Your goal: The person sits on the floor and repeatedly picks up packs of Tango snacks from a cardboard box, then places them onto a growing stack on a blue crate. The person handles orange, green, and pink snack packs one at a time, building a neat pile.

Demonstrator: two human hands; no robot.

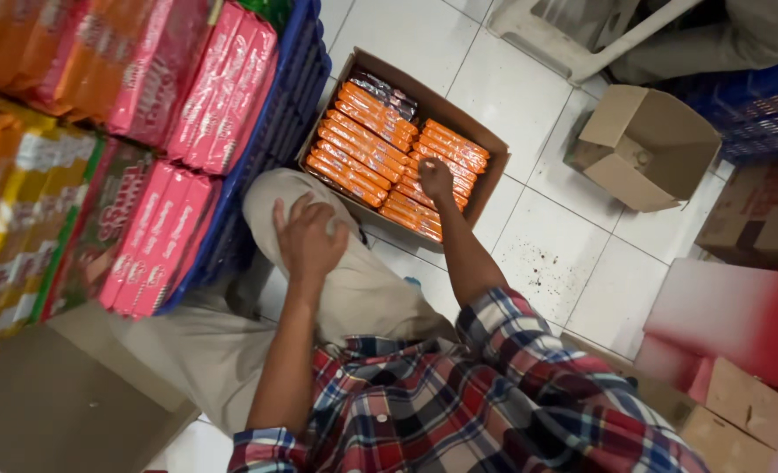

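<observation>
An open cardboard box (492, 166) on the tiled floor holds several orange snack packets (367, 144) laid in rows, with a few dark packets (387, 91) at its far end. My right hand (435, 178) reaches into the box and rests on the orange packets near its right side, fingers curled on them. My left hand (307, 236) lies flat on my bent knee, in beige trousers, holding nothing. A plaid sleeve covers my right upper arm.
Blue crates (271, 131) at the left carry stacked pink, orange and yellow packet bundles (157, 236). An empty cardboard box (647, 144) lies at the right. A white plastic chair (573, 35) and another person's trousers are at the top. More cartons (739, 403) sit at lower right.
</observation>
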